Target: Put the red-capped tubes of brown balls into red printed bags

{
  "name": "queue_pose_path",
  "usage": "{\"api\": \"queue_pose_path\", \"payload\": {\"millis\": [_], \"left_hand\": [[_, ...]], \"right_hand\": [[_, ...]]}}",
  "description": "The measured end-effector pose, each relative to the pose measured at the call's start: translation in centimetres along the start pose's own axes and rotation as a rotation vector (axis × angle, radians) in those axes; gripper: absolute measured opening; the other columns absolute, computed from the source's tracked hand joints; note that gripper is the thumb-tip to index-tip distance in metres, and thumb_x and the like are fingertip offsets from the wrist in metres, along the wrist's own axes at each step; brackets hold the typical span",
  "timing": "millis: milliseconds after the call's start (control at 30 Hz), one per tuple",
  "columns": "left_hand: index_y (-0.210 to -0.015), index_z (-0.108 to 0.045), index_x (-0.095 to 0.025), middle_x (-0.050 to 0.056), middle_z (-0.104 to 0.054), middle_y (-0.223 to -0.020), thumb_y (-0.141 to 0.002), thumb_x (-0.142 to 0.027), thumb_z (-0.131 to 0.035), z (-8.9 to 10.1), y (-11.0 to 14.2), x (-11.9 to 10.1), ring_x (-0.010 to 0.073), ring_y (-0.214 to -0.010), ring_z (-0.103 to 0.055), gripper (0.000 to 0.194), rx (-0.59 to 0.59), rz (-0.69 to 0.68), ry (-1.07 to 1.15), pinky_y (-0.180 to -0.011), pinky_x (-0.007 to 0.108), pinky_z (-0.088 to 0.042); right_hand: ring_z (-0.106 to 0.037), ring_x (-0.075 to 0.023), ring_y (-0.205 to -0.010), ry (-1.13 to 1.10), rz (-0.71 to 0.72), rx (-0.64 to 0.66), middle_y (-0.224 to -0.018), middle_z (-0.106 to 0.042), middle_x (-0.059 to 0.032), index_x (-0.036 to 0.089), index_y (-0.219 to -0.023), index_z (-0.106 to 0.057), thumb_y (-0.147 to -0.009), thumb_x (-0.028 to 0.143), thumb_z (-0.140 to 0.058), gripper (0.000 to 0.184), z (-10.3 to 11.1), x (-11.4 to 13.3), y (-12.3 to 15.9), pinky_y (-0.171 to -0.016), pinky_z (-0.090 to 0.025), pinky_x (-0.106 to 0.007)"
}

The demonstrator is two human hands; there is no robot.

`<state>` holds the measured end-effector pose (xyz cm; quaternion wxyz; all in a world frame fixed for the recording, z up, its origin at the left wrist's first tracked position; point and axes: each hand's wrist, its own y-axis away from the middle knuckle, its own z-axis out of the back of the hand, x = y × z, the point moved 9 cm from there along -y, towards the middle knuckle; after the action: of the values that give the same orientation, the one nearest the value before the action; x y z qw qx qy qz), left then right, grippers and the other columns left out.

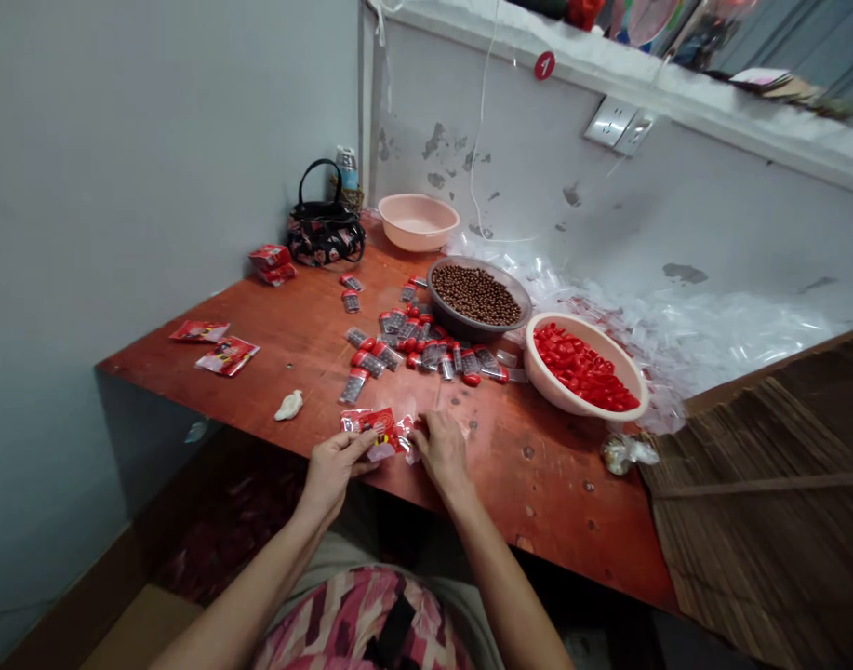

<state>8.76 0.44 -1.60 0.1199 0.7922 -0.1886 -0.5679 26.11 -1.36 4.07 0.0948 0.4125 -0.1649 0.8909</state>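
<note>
Pinching a red packet (380,428) between thumb and fingers, the left hand (332,473) is at its nine o'clock side, near the desk (544,493)'s six o'clock edge. The right hand (441,454) has its fingers curled at the packet's clear three o'clock end — whether they grip it, I cannot tell. From the packet, red-capped tubes (430,354) lie scattered around twelve to one o'clock, just short of a grey bowl (476,296) of brown beads at one. A pale bowl (635,381) of red caps (583,368) sits between two and three — and two flat packets (229,355) lie near ten.
</note>
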Motion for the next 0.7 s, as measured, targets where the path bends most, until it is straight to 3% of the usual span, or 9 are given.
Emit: {"api": "queue_pose_path", "payload": {"millis": [67, 133, 267, 367, 467, 533, 633, 700], "left_hand": [[-0.066, -0.064, -0.011, 0.001, -0.059, -0.062, -0.059, -0.034, -0.068, -0.3, 0.0, 0.2, 0.0121, -0.057, -0.056, 0.024, 0.03, 0.019, -0.02, -0.053, 0.023, -0.05], [-0.064, -0.063, -0.011, 0.0, -0.057, -0.06, -0.059, -0.033, -0.068, -0.9, 0.1, 0.4, 0.0115, -0.057, -0.055, 0.023, 0.071, 0.027, -0.035, -0.053, 0.023, -0.05], [-0.063, -0.063, -0.012, -0.002, -0.055, -0.061, -0.057, -0.03, -0.07, -2.5, 0.2, 0.7, 0.0107, -0.058, -0.053, 0.02, 0.153, 0.034, -0.033, -0.057, 0.025, -0.052], [-0.069, -0.065, -0.013, 0.0, -0.059, -0.068, -0.057, -0.032, -0.07, -3.6, 0.3, 1.2, 0.0134, -0.063, -0.056, 0.023, 0.232, 0.103, -0.064, -0.061, 0.028, -0.052], [-0.062, -0.065, -0.012, 0.0, -0.059, -0.062, -0.055, -0.032, -0.07, -3.9, 0.2, 1.1, 0.0139, -0.061, -0.056, 0.022, 0.26, 0.109, -0.125, -0.061, 0.026, -0.051], [-0.055, -0.063, -0.012, -0.001, -0.057, -0.055, -0.053, -0.032, -0.072, -3.6, 0.0, 0.7, 0.0138, -0.058, -0.055, 0.022, 0.237, 0.062, -0.158, -0.058, 0.025, -0.049], [-0.054, -0.063, -0.012, -0.001, -0.058, -0.053, -0.051, -0.031, -0.073, -2.7, -0.4, 0.3, 0.0145, -0.056, -0.056, 0.021, 0.167, 0.007, -0.173, -0.055, 0.023, -0.048], [-0.057, -0.065, -0.012, -0.001, -0.06, -0.056, -0.051, -0.029, -0.073, -2.3, -0.6, 0.4, 0.0149, -0.058, -0.057, 0.02, 0.126, 0.024, -0.136, -0.057, 0.023, -0.049]], "right_hand": [[-0.052, -0.022, -0.09, 0.0, 0.012, -0.024, -0.095, -0.06, -0.0083, 0.019, -0.09, -0.059, -0.067, 0.024, -0.062, 0.023, 0.6, -0.1, -0.3, -0.082, -0.038, -0.035], [-0.055, -0.019, -0.084, -0.213, -0.058, 0.022, -0.095, -0.06, -0.007, 0.019, -0.098, -0.055, -0.071, 0.029, -0.059, 0.029, 0.4, -0.4, -0.4, -0.075, -0.041, -0.032], [-0.054, -0.0108, -0.057, -0.722, -0.217, 0.268, -0.069, -0.058, 0.0027, 0.019, -0.098, -0.052, -0.068, 0.028, -0.062, 0.033, -2.4, -0.2, 0.2, -0.052, -0.041, -0.021], [-0.051, -0.0082, -0.051, -0.811, -0.241, 0.311, -0.064, -0.056, 0.0055, 0.019, -0.095, -0.054, -0.063, 0.025, -0.067, 0.035, -3.0, -0.2, 0.7, -0.047, -0.037, -0.017], [-0.05, -0.0087, -0.05, -0.701, -0.22, 0.378, -0.063, -0.056, 0.0052, 0.019, -0.094, -0.055, -0.065, 0.027, -0.065, 0.032, -2.8, -0.6, 0.3, -0.046, -0.037, -0.018], [-0.052, -0.0108, -0.055, -0.497, -0.167, 0.327, -0.064, -0.058, 0.0033, 0.018, -0.087, -0.058, -0.068, 0.03, -0.061, 0.022, -1.1, -1.3, -1.4, -0.05, -0.039, -0.02], [-0.056, -0.0149, -0.072, -0.063, -0.138, 0.035, -0.078, -0.063, -0.0022, 0.019, -0.084, -0.06, -0.076, 0.035, -0.051, 0.021, 4.0, -2.7, -5.6, -0.066, -0.04, -0.024], [-0.055, -0.0184, -0.083, 0.199, -0.275, -0.142, -0.089, -0.063, -0.0074, 0.018, -0.09, -0.059, -0.076, 0.039, -0.049, 0.027, 7.1, -4.4, -8.2, -0.072, -0.038, -0.027]]}}
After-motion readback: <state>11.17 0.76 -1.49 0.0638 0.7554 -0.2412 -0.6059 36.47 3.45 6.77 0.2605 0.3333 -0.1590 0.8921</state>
